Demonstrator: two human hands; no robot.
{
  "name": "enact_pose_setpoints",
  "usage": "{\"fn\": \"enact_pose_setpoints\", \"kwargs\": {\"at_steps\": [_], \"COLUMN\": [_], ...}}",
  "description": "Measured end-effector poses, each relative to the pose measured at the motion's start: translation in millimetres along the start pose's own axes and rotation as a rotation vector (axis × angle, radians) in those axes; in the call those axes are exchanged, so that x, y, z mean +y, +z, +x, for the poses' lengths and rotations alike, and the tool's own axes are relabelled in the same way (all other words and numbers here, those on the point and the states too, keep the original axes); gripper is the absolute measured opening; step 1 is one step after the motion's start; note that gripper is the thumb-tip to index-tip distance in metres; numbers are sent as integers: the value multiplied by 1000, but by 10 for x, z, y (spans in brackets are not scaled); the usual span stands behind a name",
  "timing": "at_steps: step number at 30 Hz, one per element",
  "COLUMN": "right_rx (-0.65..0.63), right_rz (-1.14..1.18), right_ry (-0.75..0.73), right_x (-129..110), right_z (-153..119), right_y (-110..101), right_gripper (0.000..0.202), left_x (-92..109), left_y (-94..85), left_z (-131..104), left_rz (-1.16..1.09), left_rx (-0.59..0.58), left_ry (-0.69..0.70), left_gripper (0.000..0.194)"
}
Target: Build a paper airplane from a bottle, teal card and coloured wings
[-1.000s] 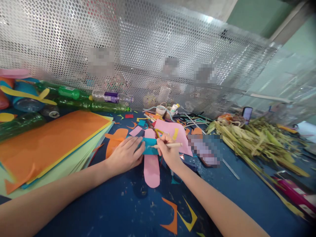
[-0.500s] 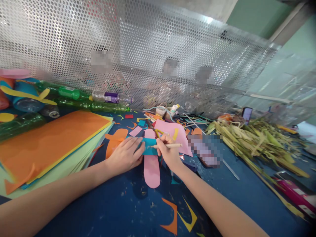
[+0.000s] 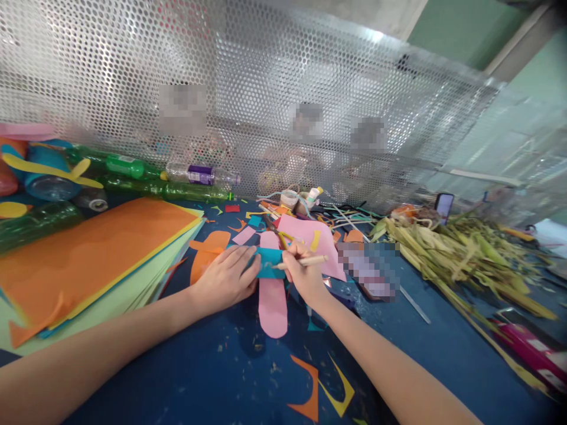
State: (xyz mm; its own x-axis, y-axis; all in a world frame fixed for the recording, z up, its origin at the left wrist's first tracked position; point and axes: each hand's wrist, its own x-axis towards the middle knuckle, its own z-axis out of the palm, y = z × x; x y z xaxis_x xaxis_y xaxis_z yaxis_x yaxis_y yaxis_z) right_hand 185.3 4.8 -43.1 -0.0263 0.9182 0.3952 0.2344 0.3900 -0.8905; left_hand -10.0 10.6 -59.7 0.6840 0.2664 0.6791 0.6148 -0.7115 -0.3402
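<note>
A blue paper piece (image 3: 268, 255) lies across a long pink paper strip (image 3: 272, 310) with rounded ends. My left hand (image 3: 228, 274) holds down the left part of the blue paper, its fingers close together and the thumb along the edge. In my right hand (image 3: 303, 274) is a pale wooden pencil (image 3: 315, 260), pinched near its point. The pencil tip touches or nearly touches the blue paper, where faint light marks show. Beside my left hand lies an orange paper cutout (image 3: 201, 262), partly covered by it.
Stacked coloured sheets (image 3: 110, 248) lie at left, with plastic bottles (image 3: 177, 189) behind. A pink sheet (image 3: 330, 254), scissors (image 3: 281, 238) and a phone (image 3: 370, 274) are beyond my right hand. Dried husks (image 3: 465, 254) spread at right; paper scraps (image 3: 308, 386) lie in front.
The pencil tip has shifted slightly right and down on the blue paper, my right hand moving a little with it. My left hand stays in place.
</note>
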Motion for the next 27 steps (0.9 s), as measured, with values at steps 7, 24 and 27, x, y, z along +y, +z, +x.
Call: {"fn": "enact_pose_setpoints", "kwargs": {"at_steps": [7, 24, 27], "right_rx": [-1, -20, 21], "right_rz": [27, 27, 89], "right_ry": [23, 17, 2], "right_x": [-5, 3, -22], "right_z": [1, -23, -22], "right_y": [8, 16, 9], "right_gripper": [31, 32, 31], "left_x": [2, -1, -5], "left_y": [14, -9, -7], "left_z": [-8, 1, 6], "left_rz": [-3, 11, 23], "left_rx": [-14, -15, -15], "left_ry": [-13, -1, 4], "left_gripper": [32, 30, 29]}}
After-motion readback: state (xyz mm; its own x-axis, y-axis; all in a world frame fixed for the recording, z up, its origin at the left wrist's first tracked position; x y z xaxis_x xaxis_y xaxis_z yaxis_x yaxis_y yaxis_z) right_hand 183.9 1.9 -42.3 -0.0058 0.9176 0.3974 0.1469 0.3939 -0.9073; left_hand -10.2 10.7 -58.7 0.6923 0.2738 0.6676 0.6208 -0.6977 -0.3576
